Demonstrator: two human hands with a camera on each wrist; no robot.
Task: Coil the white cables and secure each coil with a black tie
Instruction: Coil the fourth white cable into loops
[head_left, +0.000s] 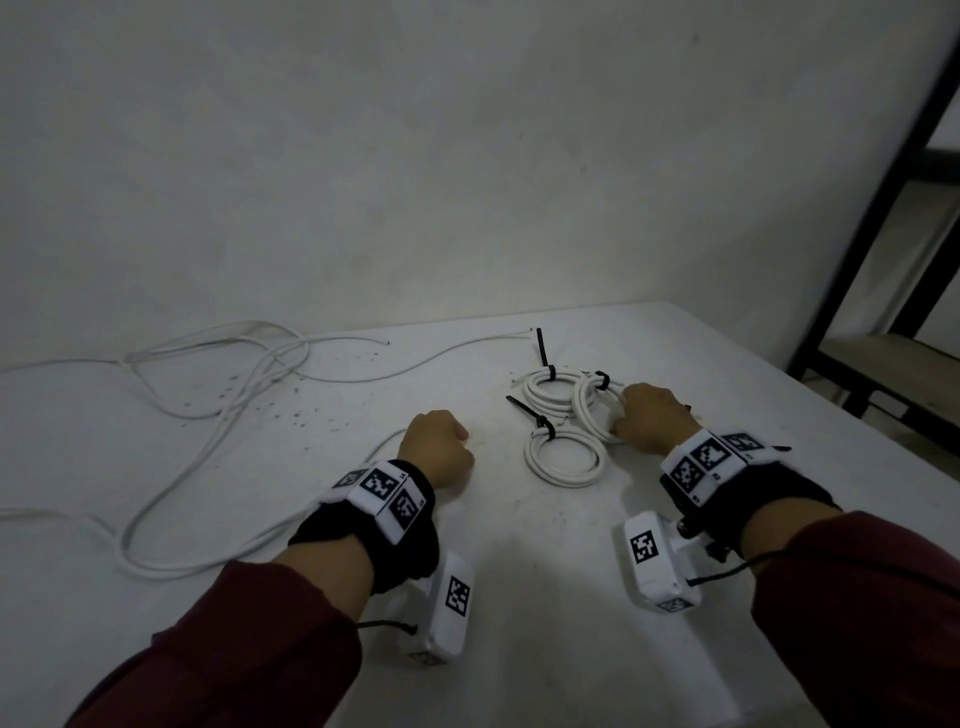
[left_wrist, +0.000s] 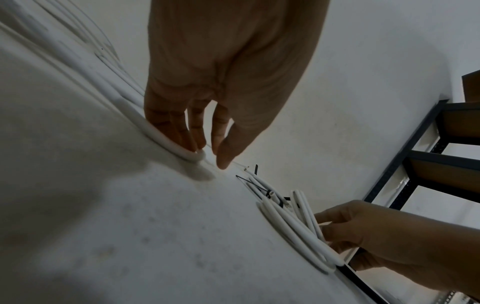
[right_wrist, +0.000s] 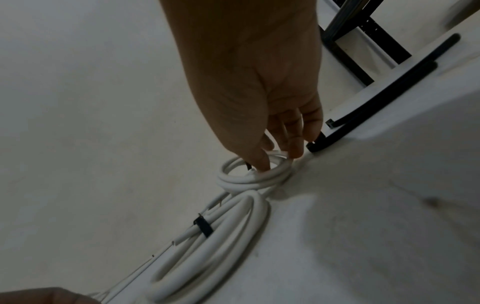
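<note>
Three white cable coils lie right of centre on the white table (head_left: 519, 571), each bound with a black tie. The back coil (head_left: 545, 389) and the front coil (head_left: 563, 460) lie flat. My right hand (head_left: 652, 415) pinches the third coil (head_left: 592, 410), which stands tilted against the others. In the right wrist view the thumb is inside this coil (right_wrist: 249, 181) and the fingers (right_wrist: 293, 152) are outside its rim. My left hand (head_left: 439, 447) touches the end of a loose white cable (head_left: 171, 493). Its fingers (left_wrist: 182, 139) rest on that cable (left_wrist: 161, 135), thumb apart.
More loose white cables (head_left: 249, 374) sprawl over the table's back left. Spare black ties (right_wrist: 376, 98) lie beside my right hand near the right edge. A black metal shelf (head_left: 883, 208) stands beyond that edge. A pale wall runs behind the table.
</note>
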